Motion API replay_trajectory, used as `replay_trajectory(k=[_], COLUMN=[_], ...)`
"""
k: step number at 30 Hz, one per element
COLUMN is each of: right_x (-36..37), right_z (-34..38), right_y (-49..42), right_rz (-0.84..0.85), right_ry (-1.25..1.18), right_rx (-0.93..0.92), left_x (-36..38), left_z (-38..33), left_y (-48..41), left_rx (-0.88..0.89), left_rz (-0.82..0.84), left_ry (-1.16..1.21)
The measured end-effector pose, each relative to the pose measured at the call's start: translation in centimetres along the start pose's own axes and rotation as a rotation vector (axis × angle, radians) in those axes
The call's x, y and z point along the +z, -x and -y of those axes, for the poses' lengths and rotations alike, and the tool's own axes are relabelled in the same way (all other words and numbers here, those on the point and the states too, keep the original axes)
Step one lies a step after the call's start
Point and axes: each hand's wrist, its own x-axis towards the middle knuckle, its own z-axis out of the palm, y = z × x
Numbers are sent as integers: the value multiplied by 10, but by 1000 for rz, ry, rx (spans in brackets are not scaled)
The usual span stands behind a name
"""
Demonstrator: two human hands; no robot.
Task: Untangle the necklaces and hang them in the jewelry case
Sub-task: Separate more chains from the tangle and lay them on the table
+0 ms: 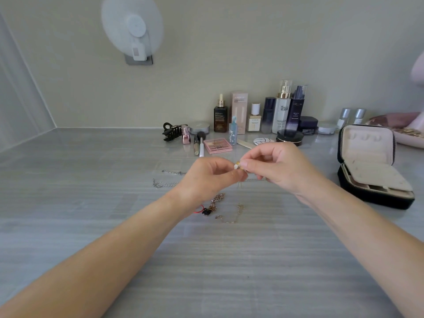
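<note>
Leftmost, a silver chain [164,183] is seen on the grey table [91,180], its run hidden behind the left hand [206,177]. Below that hand, a beaded piece [212,204] is partly covered by the wrist, and a gold chain [231,216] lies beside it. A small white-and-gold pendant [237,165] is pinched by the curled fingertips of both the left hand and the right hand [275,167]; its details cannot be made out. Far right, the jewelry case [367,166] stands open, well apart.

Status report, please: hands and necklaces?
Left hand, right hand both pinch small white-and-gold pendant. Thin silver chain, rose-gold chain lie on grey table. Black jewelry case open, nothing blocking it.
</note>
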Motion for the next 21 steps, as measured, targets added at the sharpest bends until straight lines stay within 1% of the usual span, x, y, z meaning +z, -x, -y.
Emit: replay_trajectory(k=[3,6,10,15,19,21], right_x=[-2,-4,-3,-5,-6,-9], right_z=[-1,-1,-1,2,2,2], right_y=[-2,-3,-3,-4,-6,-8], right_rz=[-29,-74,-102,-98,-142,-166], right_ry=[6,-17,-53,-214,-321,-410], right_rx=[15,39,49,91,94,119], left_x=[0,-1,-1,-3,-3,-3], left_z=[1,0,0,-1,-1,0], left_y=[0,-1,-3,-2,-1,0], left_rx=[20,45,-32,-140,-145,-146], left_rz=[3,-29,-42,91,202,226], left_ry=[17,58,83,257,354,381])
